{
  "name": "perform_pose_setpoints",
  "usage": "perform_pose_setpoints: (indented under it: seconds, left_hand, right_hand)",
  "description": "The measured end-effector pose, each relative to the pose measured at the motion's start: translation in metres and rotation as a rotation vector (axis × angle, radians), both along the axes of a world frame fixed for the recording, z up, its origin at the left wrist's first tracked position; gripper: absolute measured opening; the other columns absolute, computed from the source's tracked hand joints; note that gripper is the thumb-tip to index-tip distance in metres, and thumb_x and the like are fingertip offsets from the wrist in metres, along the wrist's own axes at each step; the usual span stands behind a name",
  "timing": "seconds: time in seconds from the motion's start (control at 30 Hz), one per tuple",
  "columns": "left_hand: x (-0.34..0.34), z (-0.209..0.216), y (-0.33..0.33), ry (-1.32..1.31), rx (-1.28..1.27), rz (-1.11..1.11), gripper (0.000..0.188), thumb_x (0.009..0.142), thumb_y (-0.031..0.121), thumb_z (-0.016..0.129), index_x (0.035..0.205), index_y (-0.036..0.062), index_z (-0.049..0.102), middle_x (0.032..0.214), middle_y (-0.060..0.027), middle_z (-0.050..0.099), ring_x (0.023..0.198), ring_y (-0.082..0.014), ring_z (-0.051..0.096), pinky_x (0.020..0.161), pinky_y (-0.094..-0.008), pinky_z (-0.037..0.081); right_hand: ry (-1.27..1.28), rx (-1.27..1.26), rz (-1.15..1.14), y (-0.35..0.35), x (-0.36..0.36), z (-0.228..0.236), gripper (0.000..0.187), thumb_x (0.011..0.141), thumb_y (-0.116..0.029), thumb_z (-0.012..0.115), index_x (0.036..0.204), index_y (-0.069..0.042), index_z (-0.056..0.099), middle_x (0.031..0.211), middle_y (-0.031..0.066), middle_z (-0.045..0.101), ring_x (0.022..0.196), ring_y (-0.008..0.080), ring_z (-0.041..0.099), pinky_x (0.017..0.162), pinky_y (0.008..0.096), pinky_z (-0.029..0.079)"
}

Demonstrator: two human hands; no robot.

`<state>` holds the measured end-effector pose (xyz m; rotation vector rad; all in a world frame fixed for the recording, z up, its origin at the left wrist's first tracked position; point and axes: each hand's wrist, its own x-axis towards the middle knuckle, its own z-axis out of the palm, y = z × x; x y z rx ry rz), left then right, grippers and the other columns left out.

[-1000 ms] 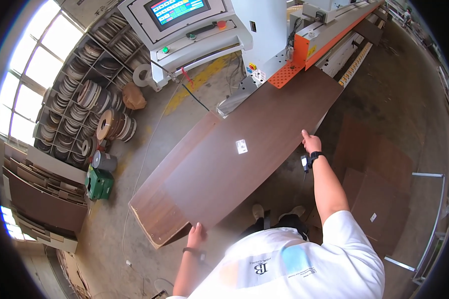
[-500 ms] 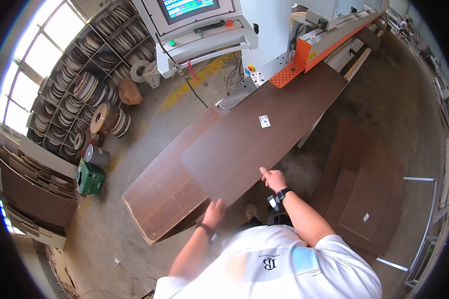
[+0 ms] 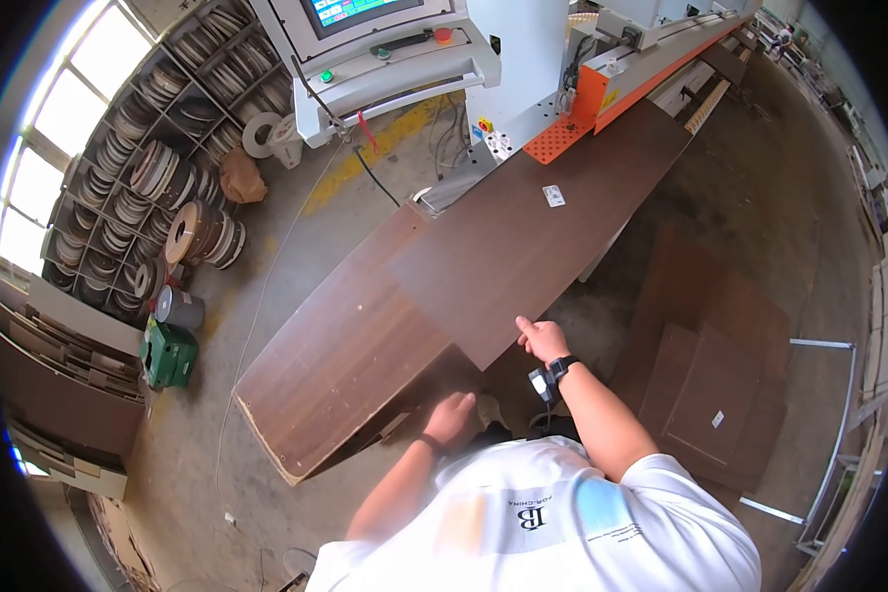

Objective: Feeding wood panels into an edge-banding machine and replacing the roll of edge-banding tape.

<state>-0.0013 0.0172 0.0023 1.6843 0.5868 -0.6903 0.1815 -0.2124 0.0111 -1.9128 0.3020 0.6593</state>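
Note:
A long dark brown board with a small white label lies at a slant, its far end beside the orange machine guard. My right hand is at its near edge, fingers curled in and thumb tip at the edge; the hand does not wrap round the board. My left hand is off the board, below its near corner, with loosely bent, slightly blurred fingers and nothing seen in them. Left of the board, partly beneath it, stands a brown box-like panel stand with a chipped edge.
A control panel with a screen rises at the far middle. Racks of edge-banding rolls stand at the left, near a green box and a grey bucket. Brown panels lie on the floor at right, by a metal frame.
The board has slid away toward the far right, along the machine. My left hand has come off its near end and moved right. My right hand has stayed at the edge.

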Motion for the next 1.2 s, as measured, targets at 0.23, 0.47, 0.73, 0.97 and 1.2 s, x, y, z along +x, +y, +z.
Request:
perform_pose_setpoints:
  seconds: [0.23, 0.47, 0.73, 0.97, 1.2]
  left_hand:
    - [-0.037, -0.024, -0.022, -0.011, 0.144, -0.147, 0.046, 0.1, 0.042, 0.055, 0.117, 0.001, 0.067, 0.117, -0.0206, 0.069, 0.112, -0.0341, 0.064, 0.097, -0.041, 0.047]
    - [-0.033, -0.018, -0.051, -0.017, 0.205, -0.286, 0.044, 0.099, 0.041, 0.056, 0.115, 0.0024, 0.067, 0.114, -0.019, 0.07, 0.11, -0.0327, 0.065, 0.096, -0.0407, 0.048]
    - [-0.006, -0.039, -0.09, 0.048, 0.203, -0.464, 0.045, 0.096, 0.039, 0.059, 0.118, 0.0008, 0.067, 0.115, -0.0202, 0.07, 0.111, -0.0348, 0.065, 0.096, -0.0412, 0.049]
    - [0.036, -0.056, -0.15, 0.033, 0.313, -0.9, 0.043, 0.095, 0.037, 0.057, 0.114, 0.0002, 0.067, 0.114, -0.0249, 0.068, 0.11, -0.0404, 0.064, 0.095, -0.0448, 0.049]
    - [0.069, -0.058, -0.23, 0.028, 0.366, -1.055, 0.033, 0.097, 0.035, 0.059, 0.109, 0.0054, 0.068, 0.086, -0.0109, 0.069, 0.076, -0.0212, 0.066, 0.07, -0.0354, 0.052]
  right_hand:
    - [-0.136, 0.042, -0.135, -0.034, 0.04, -0.005, 0.056, 0.092, -0.05, 0.068, 0.064, -0.002, 0.067, 0.054, 0.0028, 0.058, 0.05, 0.0115, 0.054, 0.053, 0.0293, 0.043]
    - [-0.21, -0.324, -0.116, -0.082, 0.024, 0.025, 0.063, 0.094, -0.063, 0.049, 0.068, -0.009, 0.069, 0.064, 0.0068, 0.067, 0.068, 0.0278, 0.068, 0.067, 0.0419, 0.05]
    - [-0.028, -0.326, -0.648, -0.251, -0.116, -0.093, 0.042, 0.096, -0.043, 0.055, 0.088, -0.006, 0.071, 0.069, 0.0065, 0.07, 0.071, 0.0239, 0.068, 0.069, 0.0387, 0.052]
    - [0.272, -0.077, -1.169, -0.367, -0.257, -0.14, 0.033, 0.097, -0.03, 0.058, 0.097, 0.002, 0.069, 0.067, 0.0103, 0.068, 0.056, 0.0149, 0.064, 0.054, 0.0314, 0.051]
    - [0.337, -0.184, -1.554, -0.431, -0.345, -0.235, 0.056, 0.096, -0.054, 0.057, 0.115, -0.001, 0.065, 0.101, 0.0145, 0.072, 0.078, 0.021, 0.068, 0.061, 0.0378, 0.051]
